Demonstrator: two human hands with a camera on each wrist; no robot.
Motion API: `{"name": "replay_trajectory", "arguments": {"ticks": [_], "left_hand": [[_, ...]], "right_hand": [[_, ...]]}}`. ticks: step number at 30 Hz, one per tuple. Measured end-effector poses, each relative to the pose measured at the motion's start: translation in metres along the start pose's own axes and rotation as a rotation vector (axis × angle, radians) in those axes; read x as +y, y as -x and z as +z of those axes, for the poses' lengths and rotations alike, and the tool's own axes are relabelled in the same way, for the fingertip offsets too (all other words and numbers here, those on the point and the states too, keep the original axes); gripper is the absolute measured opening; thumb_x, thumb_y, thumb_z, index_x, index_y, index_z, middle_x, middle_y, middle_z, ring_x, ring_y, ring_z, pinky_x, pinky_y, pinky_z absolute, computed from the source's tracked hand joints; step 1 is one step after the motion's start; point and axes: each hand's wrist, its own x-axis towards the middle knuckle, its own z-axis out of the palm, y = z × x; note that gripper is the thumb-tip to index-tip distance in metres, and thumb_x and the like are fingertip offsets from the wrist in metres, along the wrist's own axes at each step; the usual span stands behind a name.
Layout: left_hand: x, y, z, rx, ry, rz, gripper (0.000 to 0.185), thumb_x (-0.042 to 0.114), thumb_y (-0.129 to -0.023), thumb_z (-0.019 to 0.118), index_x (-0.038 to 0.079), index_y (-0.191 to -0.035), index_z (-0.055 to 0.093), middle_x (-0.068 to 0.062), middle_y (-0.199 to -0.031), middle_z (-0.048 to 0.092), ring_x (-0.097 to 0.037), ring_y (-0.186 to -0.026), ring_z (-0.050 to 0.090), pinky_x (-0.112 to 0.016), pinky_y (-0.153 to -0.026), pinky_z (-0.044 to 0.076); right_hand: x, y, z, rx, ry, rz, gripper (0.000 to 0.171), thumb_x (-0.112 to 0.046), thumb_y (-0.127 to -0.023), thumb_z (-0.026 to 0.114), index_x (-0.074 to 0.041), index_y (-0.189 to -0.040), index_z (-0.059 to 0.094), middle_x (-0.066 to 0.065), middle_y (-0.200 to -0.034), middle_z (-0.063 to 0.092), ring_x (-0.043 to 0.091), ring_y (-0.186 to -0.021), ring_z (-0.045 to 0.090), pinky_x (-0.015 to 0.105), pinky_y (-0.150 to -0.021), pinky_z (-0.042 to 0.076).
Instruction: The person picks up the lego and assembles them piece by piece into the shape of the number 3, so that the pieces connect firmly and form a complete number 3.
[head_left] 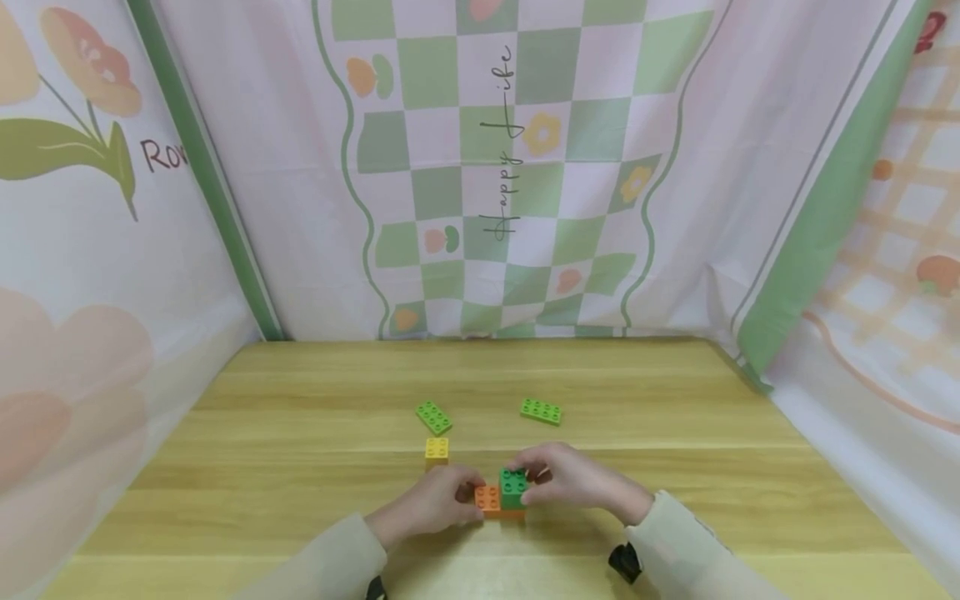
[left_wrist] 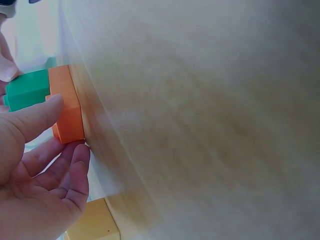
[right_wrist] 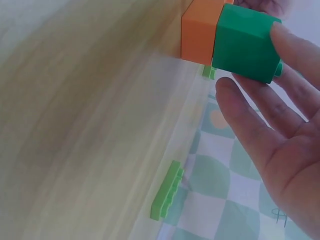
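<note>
An orange brick (head_left: 487, 498) lies on the wooden table, and a green brick (head_left: 513, 490) stands on its right end. My left hand (head_left: 438, 500) holds the orange brick at its left end; in the left wrist view the thumb (left_wrist: 54, 107) presses its near side. My right hand (head_left: 573, 479) grips the green brick from the right. The right wrist view has its thumb on one side of the green brick (right_wrist: 246, 42), with one finger extended just below. Beyond the left hand stands a yellow brick (head_left: 437, 450), its lower part partly hidden.
Two flat light-green bricks lie farther back on the table (head_left: 300, 417), one on the left (head_left: 433, 418) and one on the right (head_left: 541, 411). A patterned curtain (head_left: 427, 192) hangs along the back edge, with printed cloth on both sides.
</note>
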Motion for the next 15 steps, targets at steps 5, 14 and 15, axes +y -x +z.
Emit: {"name": "replay_trajectory", "arguments": {"ticks": [5, 14, 15], "left_hand": [[-0.0002, 0.0002, -0.0001, 0.003, -0.007, 0.002, 0.030, 0.013, -0.074, 0.075, 0.008, -0.102, 0.065, 0.006, -0.090, 0.061, -0.006, -0.079, 0.055, -0.023, -0.070, 0.047], [-0.0001, 0.0003, -0.0008, 0.005, -0.031, -0.003, 0.033, 0.015, -0.074, 0.076, 0.008, -0.104, 0.065, 0.005, -0.093, 0.061, -0.007, -0.081, 0.055, -0.024, -0.072, 0.047], [0.0002, 0.0003, -0.0007, 0.006, -0.031, -0.001, 0.033, 0.015, -0.074, 0.076, 0.008, -0.104, 0.065, 0.005, -0.093, 0.061, -0.007, -0.081, 0.055, -0.024, -0.072, 0.047]], "right_hand": [[0.0009, 0.0001, -0.0002, 0.001, -0.021, 0.001, 0.037, -0.002, -0.078, 0.070, 0.002, -0.113, 0.061, 0.004, -0.099, 0.063, 0.020, -0.086, 0.060, 0.026, -0.076, 0.050], [0.0036, 0.0016, -0.0021, -0.018, -0.076, -0.007, 0.036, -0.006, -0.082, 0.068, 0.001, -0.116, 0.059, 0.006, -0.105, 0.062, 0.022, -0.089, 0.059, 0.030, -0.078, 0.050], [0.0035, 0.0018, -0.0022, -0.018, -0.079, -0.009, 0.035, -0.006, -0.082, 0.068, 0.001, -0.116, 0.059, 0.006, -0.105, 0.062, 0.022, -0.089, 0.059, 0.030, -0.077, 0.050]]}}
